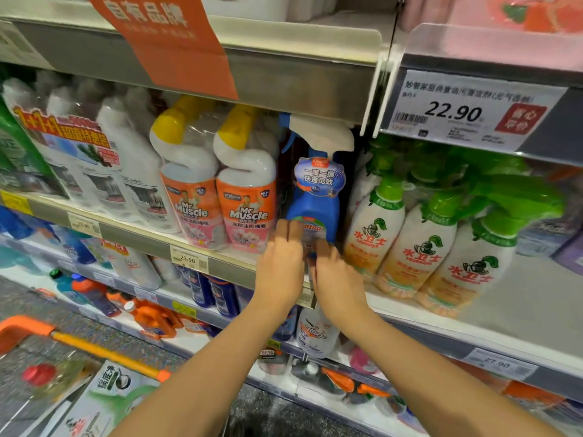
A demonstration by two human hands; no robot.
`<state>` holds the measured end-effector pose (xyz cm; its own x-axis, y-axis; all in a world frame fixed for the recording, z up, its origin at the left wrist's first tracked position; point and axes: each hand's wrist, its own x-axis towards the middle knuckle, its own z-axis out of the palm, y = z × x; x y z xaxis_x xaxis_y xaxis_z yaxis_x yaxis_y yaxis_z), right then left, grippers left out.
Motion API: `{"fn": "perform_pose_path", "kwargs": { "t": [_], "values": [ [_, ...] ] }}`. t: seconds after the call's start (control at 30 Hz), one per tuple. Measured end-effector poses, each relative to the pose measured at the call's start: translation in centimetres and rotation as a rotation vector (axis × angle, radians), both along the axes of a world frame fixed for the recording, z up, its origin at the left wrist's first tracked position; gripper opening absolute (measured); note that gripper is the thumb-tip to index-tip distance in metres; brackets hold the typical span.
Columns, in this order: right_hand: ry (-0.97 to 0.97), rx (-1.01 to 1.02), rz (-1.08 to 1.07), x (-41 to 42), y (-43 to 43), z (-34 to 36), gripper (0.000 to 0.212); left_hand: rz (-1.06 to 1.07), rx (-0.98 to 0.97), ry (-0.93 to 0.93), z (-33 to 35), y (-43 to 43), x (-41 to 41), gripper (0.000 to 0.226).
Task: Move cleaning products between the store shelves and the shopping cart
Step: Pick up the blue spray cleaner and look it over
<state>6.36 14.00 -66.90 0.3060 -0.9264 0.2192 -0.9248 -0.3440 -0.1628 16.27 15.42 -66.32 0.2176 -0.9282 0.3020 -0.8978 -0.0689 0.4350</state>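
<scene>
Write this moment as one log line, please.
place: store shelf | left hand: straight fingers touch blue spray bottle | right hand: at bottle's base, grip unclear | bottle: upright

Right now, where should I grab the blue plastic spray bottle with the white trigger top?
Grip the blue plastic spray bottle at its narrow neck under the white trigger, reaching straight in from the front: it stands upright, hemmed by orange-labelled bottles and green-capped bottles.
</scene>
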Motion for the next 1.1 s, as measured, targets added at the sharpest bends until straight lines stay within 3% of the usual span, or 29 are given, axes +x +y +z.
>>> {"fn": "perform_pose_path", "kwargs": {
  "t": [0.23, 0.37, 0.47, 0.57, 0.63, 0.77, 1.1],
  "values": [
    [-0.015, 0.098, 0.026, 0.4, -0.7, -0.3, 0.042, -0.085, -0.041, 0.1, -0.1, -0.6, 0.0, 0.048],
    [-0.032, 0.21, 0.062, 0.7, -0.3, 0.0, 0.052, -0.078, -0.001, 0.136, 0.5, -0.4, 0.1, 0.053],
    [-0.182, 0.221, 0.082, 0.0, 0.8, 0.7, 0.051, -0.08, -0.023, 0.255, 0.8, 1.7, -0.1, 0.053],
    [-0.481, 0.159, 0.13, -0.7, 3.2, 1.2, 0.035, -0.062, -0.112, 0.381, 1.2, 5.3, 0.1, 0.04],
    [-0.639, 0.125, 0.188, -0.8, 5.5, 1.7, 0.029, -0.011, -0.165, 0.462, 1.9, 8.0, 0.5, 0.036],
    [-0.772, 0.091, 0.307, 0.4, 9.6, 3.0, 0.014, 0.117, -0.2, 0.576, 3.6, 14.0, 2.1, 0.029],
    [-0.86, 0.512, 0.572, 7.0, 20.6, 5.7, 0.004, 0.595, -0.259, 0.688, 4.1, 31.9, 7.8, 0.009]
  ]
}}
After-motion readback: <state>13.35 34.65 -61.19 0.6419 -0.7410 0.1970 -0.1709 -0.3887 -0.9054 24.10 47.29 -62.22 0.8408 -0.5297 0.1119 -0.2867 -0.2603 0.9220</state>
